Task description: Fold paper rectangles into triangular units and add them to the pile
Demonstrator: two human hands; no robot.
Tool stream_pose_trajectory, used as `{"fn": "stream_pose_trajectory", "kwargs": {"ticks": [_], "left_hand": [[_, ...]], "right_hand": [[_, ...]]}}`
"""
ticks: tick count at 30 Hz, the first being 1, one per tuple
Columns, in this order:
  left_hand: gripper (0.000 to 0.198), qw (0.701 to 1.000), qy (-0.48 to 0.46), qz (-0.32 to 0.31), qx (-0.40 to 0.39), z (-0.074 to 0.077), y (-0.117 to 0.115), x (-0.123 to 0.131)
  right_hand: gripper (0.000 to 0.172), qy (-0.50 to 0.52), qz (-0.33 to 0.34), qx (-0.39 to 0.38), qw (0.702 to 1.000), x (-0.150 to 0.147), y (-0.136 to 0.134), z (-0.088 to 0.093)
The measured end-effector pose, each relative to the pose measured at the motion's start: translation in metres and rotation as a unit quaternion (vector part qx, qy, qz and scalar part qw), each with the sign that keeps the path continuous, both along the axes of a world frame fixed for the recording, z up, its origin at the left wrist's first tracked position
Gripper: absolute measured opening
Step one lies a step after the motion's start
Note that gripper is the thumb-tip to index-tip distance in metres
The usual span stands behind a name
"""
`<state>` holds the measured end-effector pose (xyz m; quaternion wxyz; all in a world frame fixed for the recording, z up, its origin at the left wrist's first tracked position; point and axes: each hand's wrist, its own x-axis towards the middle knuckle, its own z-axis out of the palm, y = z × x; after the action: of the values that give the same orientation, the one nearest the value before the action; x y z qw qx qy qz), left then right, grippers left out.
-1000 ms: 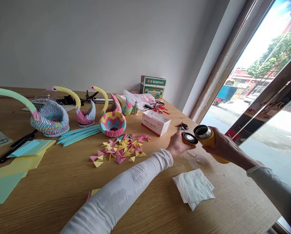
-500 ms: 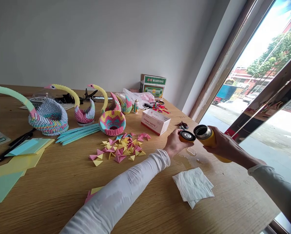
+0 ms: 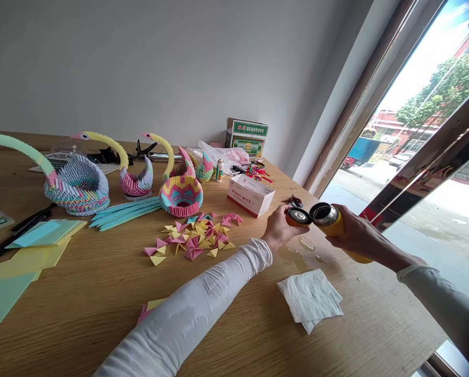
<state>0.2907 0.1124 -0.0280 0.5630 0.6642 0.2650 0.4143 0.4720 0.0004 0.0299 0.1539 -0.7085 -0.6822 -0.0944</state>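
My right hand grips a yellow flask, tilted with its open steel mouth pointing left. My left hand holds the flask's orange cap right beside that mouth, its inner side facing me. Both hover above the wooden table near its right end. Under them lie a small wet patch and a clear ring. A crumpled white tissue rests closer to me.
Several paper swans stand at the back, with a scatter of pink and yellow folded triangles in front. A sticky-note box, coloured sheets, pens and a cardboard box also sit here. A window is on the right.
The cap in my left hand has come closer to the flask's mouth and both have risen slightly. The view has shifted a little.
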Motion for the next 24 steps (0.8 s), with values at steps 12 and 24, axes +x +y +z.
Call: {"fn": "stream_pose_trajectory", "kwargs": {"ticks": [12,24], "left_hand": [[0.081,1.000,0.017,0.007,-0.003,-0.002,-0.005,0.000],[0.072,1.000,0.013,0.002,-0.006,-0.010,-0.010,0.006]], "right_hand": [[0.064,-0.020,0.009,-0.021,1.000,0.010,-0.001,-0.002],[0.058,-0.004,0.041,-0.015,0.999,0.012,-0.007,-0.003]]}}
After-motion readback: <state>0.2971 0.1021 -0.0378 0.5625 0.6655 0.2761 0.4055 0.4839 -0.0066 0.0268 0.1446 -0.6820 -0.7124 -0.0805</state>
